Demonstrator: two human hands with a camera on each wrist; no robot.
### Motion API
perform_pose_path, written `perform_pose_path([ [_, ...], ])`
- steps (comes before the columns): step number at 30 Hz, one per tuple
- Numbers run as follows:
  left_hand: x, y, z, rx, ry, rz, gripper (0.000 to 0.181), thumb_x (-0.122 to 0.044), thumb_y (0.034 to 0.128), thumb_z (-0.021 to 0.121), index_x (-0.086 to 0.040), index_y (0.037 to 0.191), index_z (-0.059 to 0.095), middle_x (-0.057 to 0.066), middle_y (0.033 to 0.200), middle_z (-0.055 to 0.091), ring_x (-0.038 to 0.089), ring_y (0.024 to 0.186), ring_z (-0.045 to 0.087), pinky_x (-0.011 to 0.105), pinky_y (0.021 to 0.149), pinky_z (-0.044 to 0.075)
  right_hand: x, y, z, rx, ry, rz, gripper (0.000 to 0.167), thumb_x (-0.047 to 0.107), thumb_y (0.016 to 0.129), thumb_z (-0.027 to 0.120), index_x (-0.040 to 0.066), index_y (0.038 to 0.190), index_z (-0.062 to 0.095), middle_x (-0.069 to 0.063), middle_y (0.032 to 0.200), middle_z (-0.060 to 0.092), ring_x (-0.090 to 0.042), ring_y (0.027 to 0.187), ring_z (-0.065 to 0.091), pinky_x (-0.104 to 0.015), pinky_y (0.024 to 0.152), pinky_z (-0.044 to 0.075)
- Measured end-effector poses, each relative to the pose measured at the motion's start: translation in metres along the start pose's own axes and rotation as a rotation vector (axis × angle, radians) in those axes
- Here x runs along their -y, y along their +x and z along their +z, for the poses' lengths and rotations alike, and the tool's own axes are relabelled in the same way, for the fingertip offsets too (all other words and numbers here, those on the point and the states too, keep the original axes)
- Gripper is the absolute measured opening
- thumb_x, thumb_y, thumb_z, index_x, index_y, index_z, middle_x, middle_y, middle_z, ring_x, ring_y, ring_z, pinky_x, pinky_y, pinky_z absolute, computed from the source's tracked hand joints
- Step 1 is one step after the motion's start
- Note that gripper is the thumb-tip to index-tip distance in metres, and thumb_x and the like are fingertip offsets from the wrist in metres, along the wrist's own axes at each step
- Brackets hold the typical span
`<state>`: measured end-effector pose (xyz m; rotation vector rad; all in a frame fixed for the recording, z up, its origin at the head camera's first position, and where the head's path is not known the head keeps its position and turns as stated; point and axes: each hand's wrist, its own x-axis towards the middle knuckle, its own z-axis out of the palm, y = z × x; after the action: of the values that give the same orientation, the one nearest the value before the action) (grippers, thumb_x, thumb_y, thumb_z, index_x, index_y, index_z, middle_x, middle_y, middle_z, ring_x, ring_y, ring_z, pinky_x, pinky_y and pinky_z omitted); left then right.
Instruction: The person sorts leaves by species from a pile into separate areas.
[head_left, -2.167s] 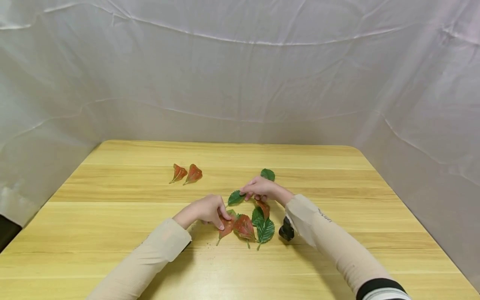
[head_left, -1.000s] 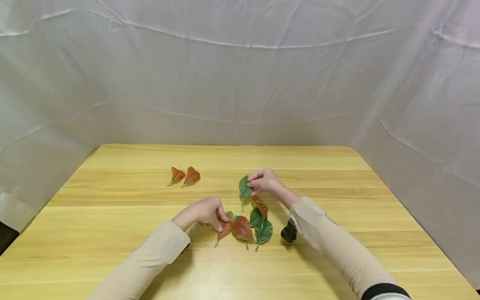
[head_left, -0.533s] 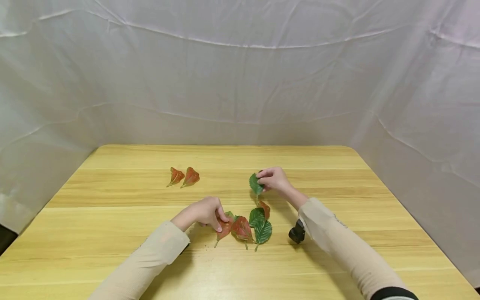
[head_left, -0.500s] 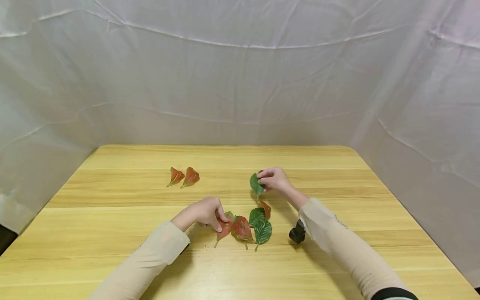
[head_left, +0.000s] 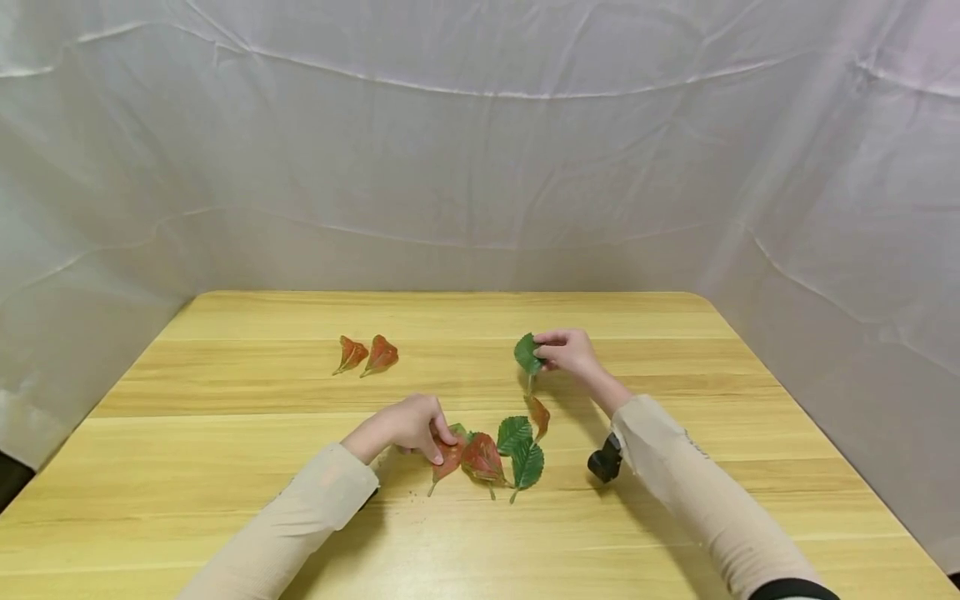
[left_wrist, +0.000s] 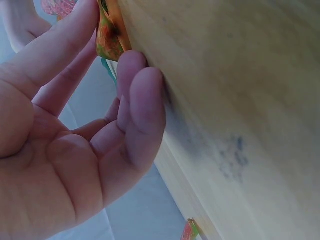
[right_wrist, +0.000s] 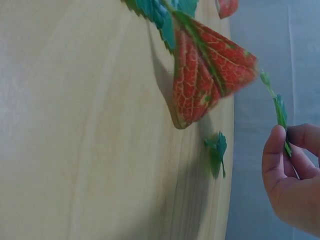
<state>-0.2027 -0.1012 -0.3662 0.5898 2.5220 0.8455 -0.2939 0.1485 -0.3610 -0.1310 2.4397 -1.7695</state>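
Observation:
My right hand pinches a green artificial leaf between thumb and fingers, above the table. Its stem points down to the tip of a small red leaf, whose veined face fills the upper middle of the right wrist view. Nearer me, two overlapping green leaves lie beside a wide red leaf. My left hand pinches another red leaf at the row's left end. In the left wrist view, that hand's fingertips are at the table and an orange-green leaf shows by the thumb.
Two loose red leaves lie at the back left of the wooden table. A separate green leaf stands near the table's edge in the right wrist view. A black wrist camera hangs under my right sleeve. Pale sheeting surrounds the table.
My right hand has lifted the green leaf, turned it stem-down and carried it right and away from me. The small red leaf has shifted slightly right with it. My left hand stays in place.

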Motion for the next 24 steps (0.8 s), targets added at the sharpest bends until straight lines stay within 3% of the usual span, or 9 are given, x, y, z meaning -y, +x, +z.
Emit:
perform_pose_path([
  [12, 0.001, 0.001, 0.001, -0.004, -0.002, -0.012, 0.022, 0.001, 0.0651, 0.075, -0.008, 0.085, 0.073, 0.011, 0.091, 0.066, 0.007, 0.033, 0.026, 0.018, 0.034, 0.027, -0.006, 0.008, -0.019, -0.085, 0.106, 0.054, 0.036, -0.007, 0.084, 0.053, -0.012, 0.119, 0.049, -0.026, 0.108, 0.053, -0.011, 0.062, 0.058, -0.039, 0.076, 0.049],
  [20, 0.001, 0.001, 0.001, -0.008, -0.003, -0.024, 0.022, 0.002, 0.0646, 0.076, -0.008, 0.085, 0.073, 0.01, 0.091, 0.066, 0.007, 0.033, 0.026, 0.018, 0.034, 0.027, -0.013, 0.015, -0.029, -0.111, 0.054, 0.066, 0.037, -0.009, 0.083, 0.054, -0.012, 0.119, 0.049, -0.03, 0.114, 0.051, -0.007, 0.058, 0.055, -0.02, 0.059, 0.05],
  [24, 0.001, 0.002, 0.001, -0.008, -0.005, -0.019, 0.022, 0.002, 0.0648, 0.076, -0.008, 0.085, 0.073, 0.01, 0.09, 0.066, 0.007, 0.033, 0.027, 0.018, 0.034, 0.028, -0.016, 0.019, -0.032, -0.118, -0.007, 0.072, 0.036, -0.009, 0.083, 0.053, -0.012, 0.118, 0.05, -0.03, 0.116, 0.05, -0.006, 0.058, 0.055, -0.02, 0.059, 0.05],
])
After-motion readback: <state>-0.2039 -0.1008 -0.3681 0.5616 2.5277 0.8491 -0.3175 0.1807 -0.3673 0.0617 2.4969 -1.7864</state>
